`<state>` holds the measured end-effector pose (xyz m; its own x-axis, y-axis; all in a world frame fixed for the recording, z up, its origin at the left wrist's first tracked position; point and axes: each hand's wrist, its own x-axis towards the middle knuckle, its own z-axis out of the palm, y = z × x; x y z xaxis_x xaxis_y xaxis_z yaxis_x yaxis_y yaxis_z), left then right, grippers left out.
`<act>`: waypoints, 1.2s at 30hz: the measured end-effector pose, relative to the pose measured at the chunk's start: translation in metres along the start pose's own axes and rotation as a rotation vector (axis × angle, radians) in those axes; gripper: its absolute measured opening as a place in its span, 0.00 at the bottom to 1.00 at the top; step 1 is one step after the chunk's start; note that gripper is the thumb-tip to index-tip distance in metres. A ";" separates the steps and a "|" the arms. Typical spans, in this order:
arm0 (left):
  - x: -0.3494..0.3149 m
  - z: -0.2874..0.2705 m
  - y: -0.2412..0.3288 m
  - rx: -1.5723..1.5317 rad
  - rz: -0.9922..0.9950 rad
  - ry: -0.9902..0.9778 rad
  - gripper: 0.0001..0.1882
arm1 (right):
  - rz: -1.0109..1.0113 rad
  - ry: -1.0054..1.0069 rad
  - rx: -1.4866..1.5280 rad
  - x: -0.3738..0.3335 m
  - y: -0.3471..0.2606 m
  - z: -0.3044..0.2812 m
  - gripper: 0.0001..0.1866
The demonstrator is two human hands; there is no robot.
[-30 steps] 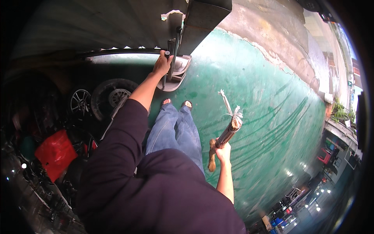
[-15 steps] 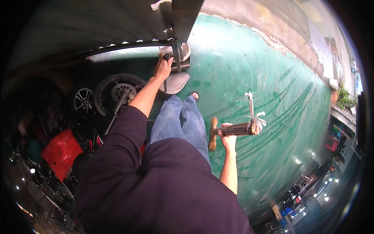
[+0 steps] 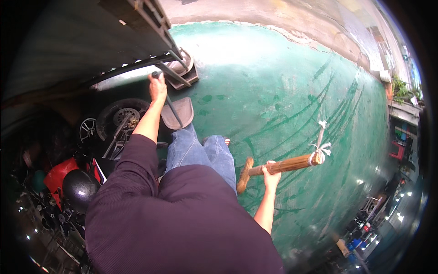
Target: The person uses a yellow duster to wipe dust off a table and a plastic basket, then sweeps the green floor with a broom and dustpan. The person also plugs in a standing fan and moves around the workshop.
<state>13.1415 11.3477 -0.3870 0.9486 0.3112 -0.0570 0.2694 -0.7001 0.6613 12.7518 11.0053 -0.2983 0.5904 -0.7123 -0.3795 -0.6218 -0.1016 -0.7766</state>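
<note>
A: Nearest the green floor (image 3: 292,91), on the person's right, what is the hand doing?

B: The right hand (image 3: 272,175) is closing its fingers around a wooden broom handle (image 3: 285,165), with the forearm coming up from the lower edge and bending slightly at the elbow. The handle is lying almost level above the green floor, its thick butt end pointing toward the jeans-clad legs (image 3: 200,153) and its far end, tied with white string (image 3: 319,148), pointing away to the right.

A: And further out over that floor?

B: The left arm, in a dark purple sleeve (image 3: 132,169), is stretching nearly straight up and away from the body. The left hand (image 3: 158,87) is wrapping around the top of a thin dark metal handle (image 3: 169,106), which is slanting down to a flat dustpan (image 3: 178,114) sitting at the left edge of the green floor, just beyond the legs.

A: Anything beside it?

B: Left of the floor, a tyre (image 3: 121,118) and a red container (image 3: 57,173) are sitting in shadow. Beyond the left hand, a dark metal frame (image 3: 150,23) is crossing the top.
</note>
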 end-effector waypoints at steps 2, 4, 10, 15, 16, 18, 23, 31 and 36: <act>-0.025 0.001 0.015 0.034 -0.028 0.041 0.22 | 0.013 0.043 0.067 0.001 0.050 -0.058 0.19; -0.050 0.009 0.034 -0.006 0.007 0.059 0.20 | 0.052 0.045 0.206 0.002 0.096 -0.109 0.19; -0.131 0.078 0.085 -0.202 0.229 -0.135 0.18 | 0.148 0.077 0.078 -0.004 0.121 -0.132 0.19; -0.161 0.131 0.082 -0.205 0.147 -0.173 0.15 | 0.090 0.040 -0.066 -0.014 0.096 -0.106 0.19; -0.168 0.138 0.078 -0.219 0.152 -0.166 0.13 | 0.100 0.026 -0.043 -0.014 0.108 -0.123 0.19; -0.181 0.149 0.072 -0.252 0.083 -0.135 0.12 | 0.008 -0.080 0.053 -0.014 0.110 -0.121 0.19; -0.202 0.155 0.068 -0.229 0.108 -0.352 0.10 | 0.087 -0.065 0.118 0.005 0.077 -0.080 0.18; -0.160 0.102 0.057 -0.277 0.229 -0.721 0.16 | -0.106 -0.098 0.047 0.087 -0.056 0.084 0.21; -0.058 0.039 -0.001 -0.332 -0.006 -0.313 0.11 | -0.356 -0.343 -0.159 0.138 -0.053 0.115 0.25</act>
<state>13.0930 11.3059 -0.4136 0.9654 0.0701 -0.2513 0.2561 -0.4391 0.8612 12.9260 10.9921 -0.3674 0.8976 -0.3487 -0.2696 -0.4066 -0.4191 -0.8118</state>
